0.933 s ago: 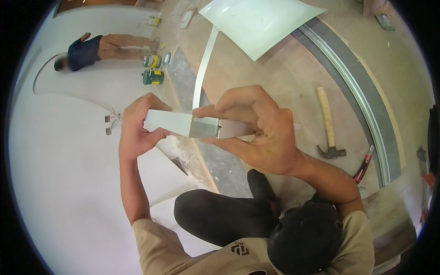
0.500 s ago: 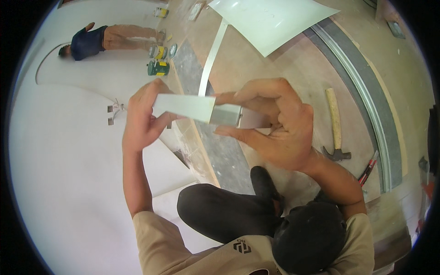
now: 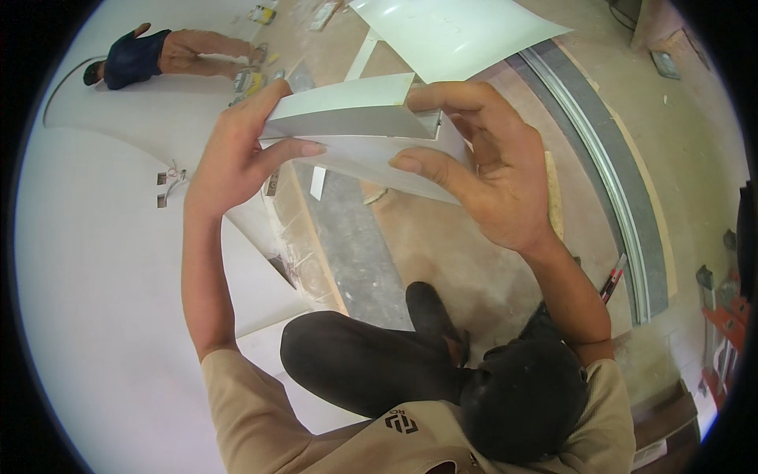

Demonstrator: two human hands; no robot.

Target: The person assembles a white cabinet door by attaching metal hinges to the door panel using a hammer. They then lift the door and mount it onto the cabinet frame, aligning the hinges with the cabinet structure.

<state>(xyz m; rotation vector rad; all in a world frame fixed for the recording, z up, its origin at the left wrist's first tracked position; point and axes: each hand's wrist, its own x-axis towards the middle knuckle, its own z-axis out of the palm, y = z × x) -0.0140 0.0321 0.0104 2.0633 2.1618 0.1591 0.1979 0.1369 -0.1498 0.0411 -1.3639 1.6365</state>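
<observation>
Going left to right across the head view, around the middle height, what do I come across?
Wall holes, left hand, white angled piece, right hand, utility knife, red object near the edge.

Two grips (image 3: 227, 158) (image 3: 509, 178) — one utility knife (image 3: 613, 280)

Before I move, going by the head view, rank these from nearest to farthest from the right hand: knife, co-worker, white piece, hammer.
1. White piece: gripped in the right hand.
2. Hammer: just to its right, partly hidden.
3. Knife: farther off, lower right.
4. Co-worker: far upper left.
</observation>
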